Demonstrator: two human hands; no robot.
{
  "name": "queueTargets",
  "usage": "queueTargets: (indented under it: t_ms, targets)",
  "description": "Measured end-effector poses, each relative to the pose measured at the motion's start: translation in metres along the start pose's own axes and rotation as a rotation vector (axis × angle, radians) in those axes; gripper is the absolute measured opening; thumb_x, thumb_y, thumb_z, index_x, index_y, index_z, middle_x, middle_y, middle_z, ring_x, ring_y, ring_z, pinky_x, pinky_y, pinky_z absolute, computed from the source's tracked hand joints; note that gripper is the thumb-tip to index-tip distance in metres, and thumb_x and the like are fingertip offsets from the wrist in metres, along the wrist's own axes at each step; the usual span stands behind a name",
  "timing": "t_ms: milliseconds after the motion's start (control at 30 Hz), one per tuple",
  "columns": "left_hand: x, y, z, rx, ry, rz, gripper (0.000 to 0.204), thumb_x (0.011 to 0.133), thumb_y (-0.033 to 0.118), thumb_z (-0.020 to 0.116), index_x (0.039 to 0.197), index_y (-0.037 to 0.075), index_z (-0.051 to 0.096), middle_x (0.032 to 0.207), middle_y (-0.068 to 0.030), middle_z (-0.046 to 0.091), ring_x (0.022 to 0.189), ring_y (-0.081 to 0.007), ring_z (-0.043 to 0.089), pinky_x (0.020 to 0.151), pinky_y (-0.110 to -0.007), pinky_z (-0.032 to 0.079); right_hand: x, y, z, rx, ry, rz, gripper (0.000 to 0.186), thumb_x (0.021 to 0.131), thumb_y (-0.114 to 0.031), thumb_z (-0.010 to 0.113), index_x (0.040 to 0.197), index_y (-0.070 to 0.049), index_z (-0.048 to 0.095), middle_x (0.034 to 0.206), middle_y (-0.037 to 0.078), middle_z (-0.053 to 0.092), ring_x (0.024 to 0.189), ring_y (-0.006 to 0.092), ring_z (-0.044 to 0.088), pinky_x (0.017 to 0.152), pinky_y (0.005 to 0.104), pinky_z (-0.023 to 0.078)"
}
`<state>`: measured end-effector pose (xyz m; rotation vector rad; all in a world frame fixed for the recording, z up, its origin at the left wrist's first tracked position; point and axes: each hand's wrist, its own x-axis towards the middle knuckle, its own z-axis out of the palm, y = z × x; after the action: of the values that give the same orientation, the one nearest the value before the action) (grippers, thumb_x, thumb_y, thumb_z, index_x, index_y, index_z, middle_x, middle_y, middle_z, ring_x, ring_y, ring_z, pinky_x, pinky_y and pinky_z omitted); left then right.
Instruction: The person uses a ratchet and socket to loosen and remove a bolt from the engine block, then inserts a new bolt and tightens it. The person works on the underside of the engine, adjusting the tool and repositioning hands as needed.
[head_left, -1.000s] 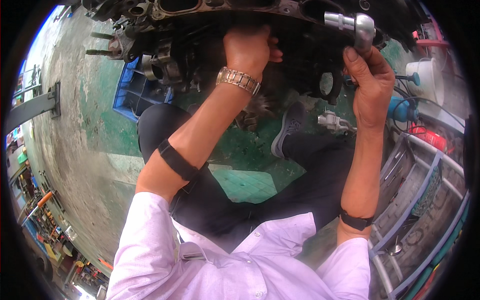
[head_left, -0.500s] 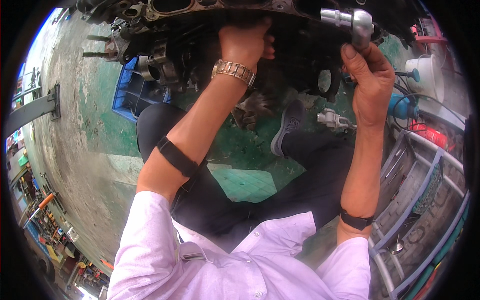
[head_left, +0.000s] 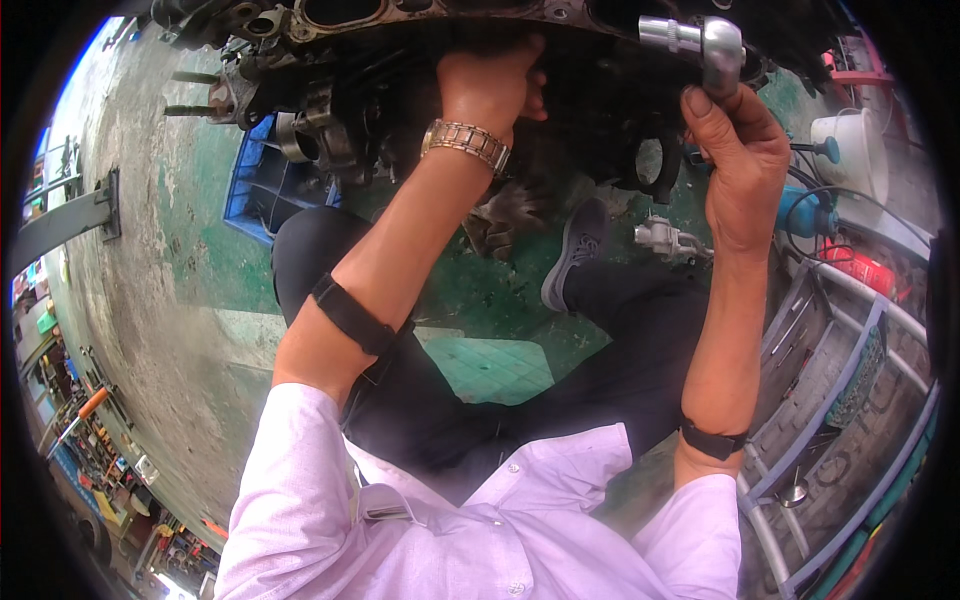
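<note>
A dark, greasy engine (head_left: 440, 22) with round openings fills the top of the view. My right hand (head_left: 745, 165) is closed at its right side around the lower part of a chrome socket wrench (head_left: 722, 58). The wrench's silver socket (head_left: 668, 34) points left, toward the engine; the handle is mostly hidden by my fingers. My left hand (head_left: 488, 88), a metal watch (head_left: 470, 142) on its wrist, reaches in under the engine's edge. Its fingers are curled, and whatever they grip is lost in shadow.
A blue divided tray (head_left: 250, 200) lies on the floor at left. Gloves (head_left: 505, 218) and a silver metal part (head_left: 668, 238) rest below the engine. At right stand a white bucket (head_left: 850, 150), a blue tool (head_left: 808, 213) with a cable, and a metal frame (head_left: 840, 390).
The socket wrench's head has shifted very slightly to the left. Both hands otherwise keep their places.
</note>
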<state>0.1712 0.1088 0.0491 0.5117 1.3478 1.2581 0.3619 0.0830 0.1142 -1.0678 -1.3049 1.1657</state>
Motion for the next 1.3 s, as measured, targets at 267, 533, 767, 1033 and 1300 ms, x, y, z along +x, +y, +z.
queueTargets:
  t_ms: [267, 533, 767, 1033, 1300]
  targets:
    - [-0.009, 0.003, 0.0, -0.073, -0.034, -0.084, 0.018, 0.088, 0.013, 0.056, 0.097, -0.002, 0.056, 0.074, -0.017, 0.063, 0.048, -0.019, 0.055, 0.045, -0.034, 0.052, 0.001, 0.0, 0.0, 0.009, -0.019, -0.008, 0.009, 0.076, -0.005, 0.074, 0.084, -0.004, 0.069, 0.078, -0.002, 0.066, 0.07, 0.0031, 0.056, 0.066, 0.0167, 0.041]
    - [-0.003, 0.005, 0.001, -0.045, 0.076, -0.073, 0.022, 0.083, 0.013, 0.062, 0.073, -0.005, 0.058, 0.061, -0.0139, 0.06, 0.043, -0.0199, 0.055, 0.038, -0.031, 0.05, 0.0, 0.0, 0.001, -0.026, -0.027, -0.015, 0.006, 0.076, -0.004, 0.073, 0.081, -0.005, 0.069, 0.075, -0.003, 0.065, 0.068, 0.0026, 0.055, 0.064, 0.0167, 0.039]
    - [-0.011, 0.004, -0.003, 0.01, 0.031, -0.018, 0.016, 0.084, 0.006, 0.058, 0.096, -0.005, 0.056, 0.079, -0.0176, 0.064, 0.052, -0.0186, 0.057, 0.046, -0.033, 0.052, 0.001, -0.001, 0.001, -0.074, -0.022, -0.001, 0.007, 0.076, -0.006, 0.074, 0.078, -0.004, 0.068, 0.074, -0.003, 0.065, 0.067, 0.0028, 0.054, 0.064, 0.0172, 0.039]
    - [-0.011, 0.0, -0.008, -0.153, 0.0, -0.07, 0.023, 0.089, 0.01, 0.047, 0.078, -0.007, 0.058, 0.069, -0.0175, 0.064, 0.047, -0.0235, 0.059, 0.04, -0.032, 0.051, 0.001, -0.001, 0.004, -0.081, -0.027, -0.032, 0.008, 0.076, -0.006, 0.075, 0.077, -0.004, 0.067, 0.073, -0.003, 0.064, 0.067, 0.0033, 0.053, 0.064, 0.0179, 0.039]
    - [0.011, -0.018, -0.011, -0.288, -0.142, -0.062, 0.019, 0.087, 0.0, 0.052, 0.106, -0.002, 0.053, 0.091, -0.0183, 0.061, 0.075, -0.0283, 0.062, 0.069, -0.044, 0.056, 0.0, -0.003, 0.009, -0.076, -0.042, 0.025, 0.011, 0.075, -0.006, 0.075, 0.074, -0.003, 0.064, 0.071, -0.004, 0.062, 0.067, 0.0036, 0.052, 0.063, 0.0185, 0.038]
